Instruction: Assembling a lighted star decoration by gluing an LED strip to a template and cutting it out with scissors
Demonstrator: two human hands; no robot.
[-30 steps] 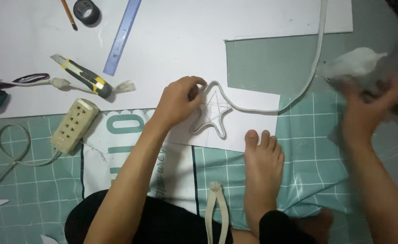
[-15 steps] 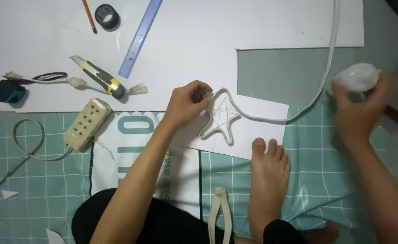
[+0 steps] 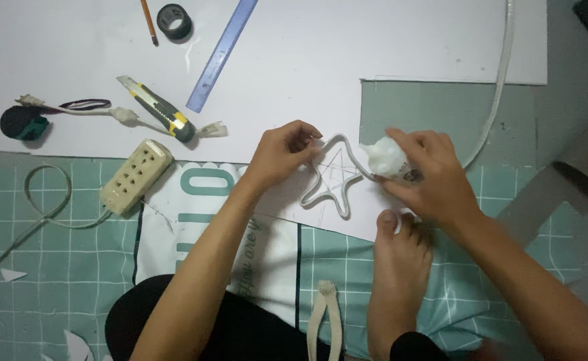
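The star-shaped tube (image 3: pixel 337 180) is pale grey-white, laid over a thin pencil star on the white board (image 3: pixel 307 60). The bottle (image 3: pixel 389 160) in the right hand (image 3: pixel 427 177) is white. The mat (image 3: pixel 60 267) is mint green with a white grid; the cloth (image 3: pixel 254 241) over it is white with teal lettering. The ruler (image 3: pixel 222 55) is blue, the knife (image 3: pixel 162 110) black and yellow, the tape roll (image 3: pixel 174 21) black, the power strip (image 3: pixel 135 177) cream

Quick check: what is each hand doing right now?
Left hand: fingers pinched on the top of the star-shaped white tube.
Right hand: closed around a white wad beside the star.
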